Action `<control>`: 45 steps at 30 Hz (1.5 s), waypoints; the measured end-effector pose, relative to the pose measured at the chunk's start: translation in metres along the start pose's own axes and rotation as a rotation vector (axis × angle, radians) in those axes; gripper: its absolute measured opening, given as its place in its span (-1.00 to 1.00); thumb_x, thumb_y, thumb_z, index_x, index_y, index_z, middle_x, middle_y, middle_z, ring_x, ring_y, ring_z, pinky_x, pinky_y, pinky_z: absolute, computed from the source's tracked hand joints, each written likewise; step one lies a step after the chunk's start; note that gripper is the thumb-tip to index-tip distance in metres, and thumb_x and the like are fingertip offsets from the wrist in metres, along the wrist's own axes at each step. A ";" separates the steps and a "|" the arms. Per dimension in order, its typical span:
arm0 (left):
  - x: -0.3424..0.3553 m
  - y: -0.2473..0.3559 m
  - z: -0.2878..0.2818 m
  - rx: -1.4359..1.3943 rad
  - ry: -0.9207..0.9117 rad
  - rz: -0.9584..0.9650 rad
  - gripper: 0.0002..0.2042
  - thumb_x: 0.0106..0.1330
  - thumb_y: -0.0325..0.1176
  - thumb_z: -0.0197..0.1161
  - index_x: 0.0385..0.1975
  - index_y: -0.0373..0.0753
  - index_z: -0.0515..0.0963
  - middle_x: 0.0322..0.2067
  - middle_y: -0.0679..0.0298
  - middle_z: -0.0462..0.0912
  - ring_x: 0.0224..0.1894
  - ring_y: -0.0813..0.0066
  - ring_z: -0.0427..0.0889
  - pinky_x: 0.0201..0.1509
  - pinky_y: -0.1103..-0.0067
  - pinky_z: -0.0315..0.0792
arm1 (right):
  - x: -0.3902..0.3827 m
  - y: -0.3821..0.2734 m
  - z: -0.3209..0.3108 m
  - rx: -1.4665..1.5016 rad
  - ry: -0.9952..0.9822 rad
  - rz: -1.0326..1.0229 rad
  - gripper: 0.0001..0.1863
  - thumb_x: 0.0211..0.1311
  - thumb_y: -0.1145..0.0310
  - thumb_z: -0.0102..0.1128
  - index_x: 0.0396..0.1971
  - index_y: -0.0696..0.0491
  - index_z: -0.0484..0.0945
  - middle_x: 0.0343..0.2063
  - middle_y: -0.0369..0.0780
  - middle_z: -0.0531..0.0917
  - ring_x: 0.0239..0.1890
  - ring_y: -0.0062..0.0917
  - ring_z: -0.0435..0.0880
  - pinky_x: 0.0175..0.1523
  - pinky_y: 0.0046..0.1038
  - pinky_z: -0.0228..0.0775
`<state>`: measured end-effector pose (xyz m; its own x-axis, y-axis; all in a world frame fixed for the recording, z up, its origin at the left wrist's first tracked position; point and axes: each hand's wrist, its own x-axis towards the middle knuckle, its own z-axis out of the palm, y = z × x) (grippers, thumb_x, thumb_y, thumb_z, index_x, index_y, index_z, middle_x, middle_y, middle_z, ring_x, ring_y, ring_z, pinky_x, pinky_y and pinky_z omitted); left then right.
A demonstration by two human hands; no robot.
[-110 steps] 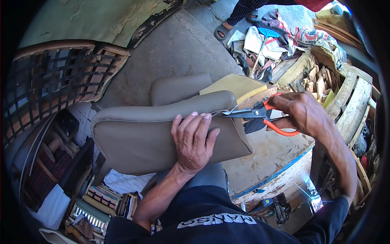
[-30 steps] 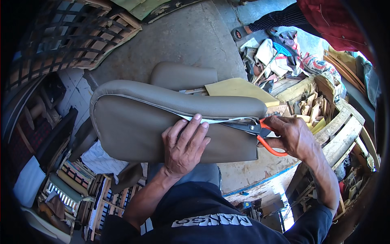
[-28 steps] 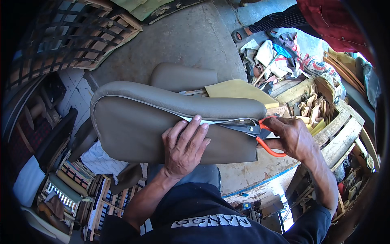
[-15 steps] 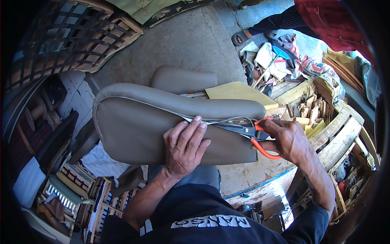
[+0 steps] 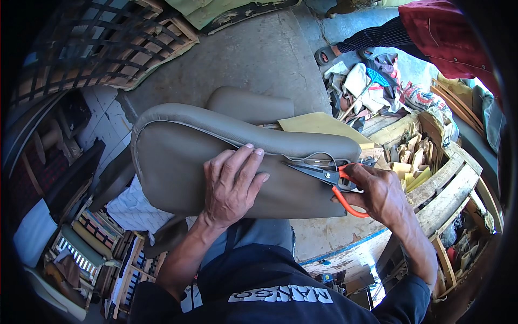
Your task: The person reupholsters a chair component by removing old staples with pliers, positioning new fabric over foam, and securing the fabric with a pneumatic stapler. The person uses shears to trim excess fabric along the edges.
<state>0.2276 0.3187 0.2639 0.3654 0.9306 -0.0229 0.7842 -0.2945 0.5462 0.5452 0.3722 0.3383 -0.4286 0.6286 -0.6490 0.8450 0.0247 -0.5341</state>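
A brown upholstered armrest panel lies across my lap and the bench, its padded rim curving along the far side. My left hand rests on the panel with fingers stretched out, fingertips at the seam beside the rim. My right hand grips scissors with orange handles. Their dark blades point left over the panel, parted, just below the seam. A thin grey strip of piping runs along the seam from my left fingertips. Near the blades it stands loose in a loop that bends down toward the scissors.
Behind the panel lie another brown padded piece and a yellowish board. Wood offcuts and a heap of scraps fill the right. A person's sandalled foot is at the far right. A webbed wooden frame stands far left.
My left hand has slid left along the seam. More of the piping stands loose near the scissors, whose blades now lie lower against it. The whole view has shifted slightly.
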 end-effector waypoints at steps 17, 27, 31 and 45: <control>-0.009 -0.006 0.007 -0.074 0.063 0.005 -0.42 0.19 -0.33 0.51 0.24 -0.22 0.52 0.22 0.17 0.55 0.15 0.17 0.53 0.25 0.29 0.32 | 0.002 -0.016 0.010 -0.019 0.036 0.001 -0.55 0.20 0.07 0.47 -0.10 0.07 0.57 -0.41 -0.11 0.70 -0.34 -0.12 0.75 -0.29 -0.18 0.57; -0.003 -0.010 -0.007 0.010 0.006 -0.006 -0.34 0.16 -0.20 0.53 0.28 -0.22 0.51 0.25 0.18 0.52 0.19 0.16 0.46 0.28 0.27 0.30 | 0.010 -0.021 0.019 -0.011 0.058 -0.020 -0.53 0.16 0.08 0.52 -0.10 0.08 0.58 -0.44 -0.10 0.69 -0.38 -0.12 0.74 -0.30 -0.19 0.55; 0.002 -0.029 -0.020 0.034 -0.013 -0.046 -0.32 0.16 -0.13 0.52 0.29 -0.23 0.50 0.25 0.16 0.50 0.18 0.11 0.43 0.31 0.23 0.27 | 0.014 -0.030 0.023 0.032 0.061 0.012 -0.56 0.21 0.06 0.47 -0.13 0.08 0.57 -0.43 -0.12 0.69 -0.35 -0.09 0.74 -0.29 -0.15 0.56; 0.000 -0.042 -0.024 -0.024 0.002 -0.008 -0.33 0.12 -0.20 0.55 0.27 -0.21 0.51 0.25 0.16 0.50 0.17 0.14 0.46 0.25 0.26 0.32 | 0.020 -0.035 0.036 0.082 0.131 -0.023 -0.53 0.17 0.03 0.52 -0.17 0.10 0.60 -0.45 -0.10 0.70 -0.42 -0.11 0.75 -0.34 -0.18 0.57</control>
<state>0.1826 0.3358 0.2614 0.3579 0.9334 -0.0254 0.7746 -0.2816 0.5663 0.4959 0.3557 0.3245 -0.3975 0.7251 -0.5624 0.8043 -0.0197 -0.5939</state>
